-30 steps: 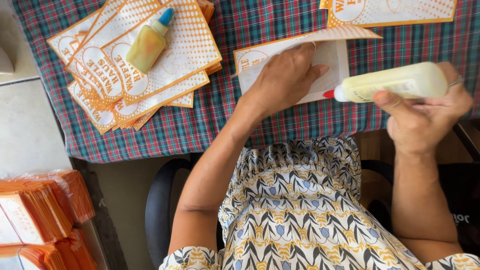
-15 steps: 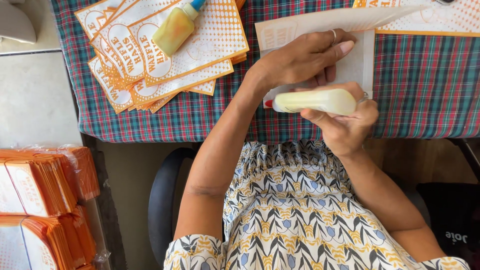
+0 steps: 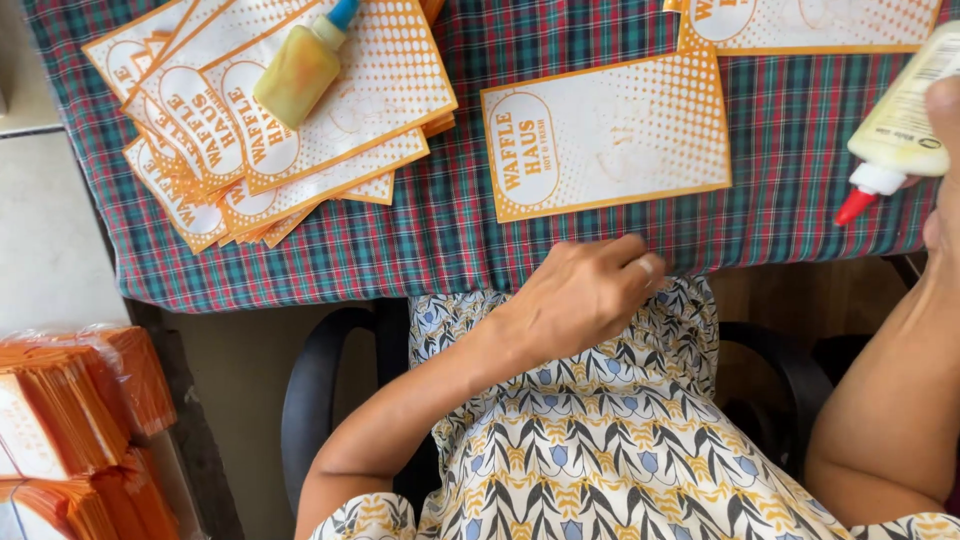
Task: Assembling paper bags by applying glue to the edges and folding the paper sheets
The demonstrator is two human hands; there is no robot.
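My right hand is at the far right edge, gripping a pale yellow glue bottle whose red tip points down and left over the plaid tablecloth. A white and orange printed paper bag lies flat on the cloth in the middle. My left hand rests at the table's near edge just below that bag, fingers curled loosely and holding nothing.
A fanned stack of the same paper bags lies at the left of the table, with a second yellow glue bottle with a blue cap on top. Another bag lies at the top right. Wrapped orange bundles sit on the floor at the lower left.
The glue bottle has gone from over the bag to the far right edge. My left hand came off the bag to the table's edge. The bag now lies flat, printed side up.
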